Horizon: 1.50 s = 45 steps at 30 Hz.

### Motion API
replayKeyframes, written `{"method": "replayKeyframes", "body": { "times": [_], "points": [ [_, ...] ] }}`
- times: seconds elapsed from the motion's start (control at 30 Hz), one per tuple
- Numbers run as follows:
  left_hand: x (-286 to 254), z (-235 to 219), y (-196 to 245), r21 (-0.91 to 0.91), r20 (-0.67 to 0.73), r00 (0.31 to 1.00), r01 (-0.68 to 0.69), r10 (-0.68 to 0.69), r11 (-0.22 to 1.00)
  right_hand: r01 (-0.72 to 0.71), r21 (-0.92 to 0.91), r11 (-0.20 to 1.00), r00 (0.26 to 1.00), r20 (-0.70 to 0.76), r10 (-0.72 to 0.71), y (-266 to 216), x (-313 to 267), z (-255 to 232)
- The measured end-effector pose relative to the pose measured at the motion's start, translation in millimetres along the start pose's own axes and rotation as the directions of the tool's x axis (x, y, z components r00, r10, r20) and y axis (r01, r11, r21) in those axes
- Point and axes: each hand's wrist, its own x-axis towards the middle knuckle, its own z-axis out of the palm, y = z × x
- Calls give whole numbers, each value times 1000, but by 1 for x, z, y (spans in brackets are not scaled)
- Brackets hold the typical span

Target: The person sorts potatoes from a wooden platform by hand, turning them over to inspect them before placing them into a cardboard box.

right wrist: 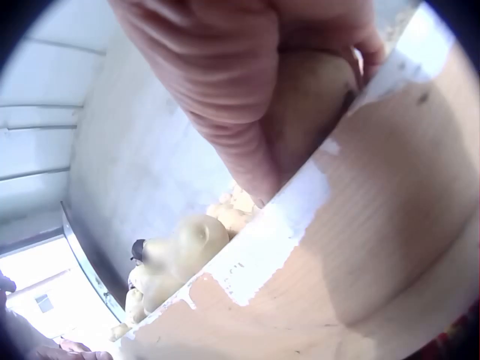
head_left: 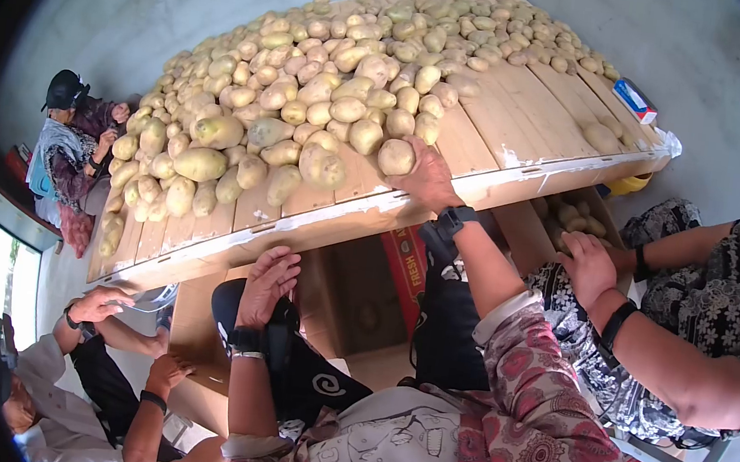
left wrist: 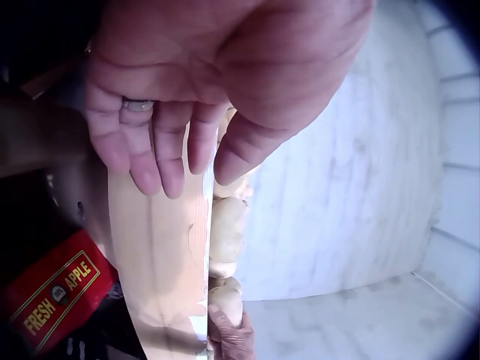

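Note:
Many potatoes (head_left: pixel 318 88) lie heaped on a slatted wooden table (head_left: pixel 492 122). At its front edge the right hand (head_left: pixel 426 175) grips a round potato (head_left: pixel 396 157); in the right wrist view the thumb and fingers of that hand (right wrist: pixel 247 82) curl round the potato (right wrist: pixel 307 105) just behind the edge board. The left hand (head_left: pixel 270 285) is raised in front of the edge board, palm up, holding nothing; the left wrist view shows its fingers (left wrist: pixel 154 150) loosely bent beside the board (left wrist: pixel 161 240).
Below the table stand a red "FRESH APPLE" box (head_left: pixel 404 267) and a carton of potatoes (head_left: pixel 572 216). A person sits at the right with a hand (head_left: pixel 592 270) by that carton. Others are at the lower left and far left. A small blue box (head_left: pixel 635 101) lies at the table's right end.

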Motion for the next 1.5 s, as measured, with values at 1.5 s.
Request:
{"method": "replayKeyframes", "body": {
  "times": [1.5],
  "points": [
    [-2,37,-10,102,244,963,89,-112,991,-179,817,548,959,269,-86,-53,-102,62]
  ]
}}
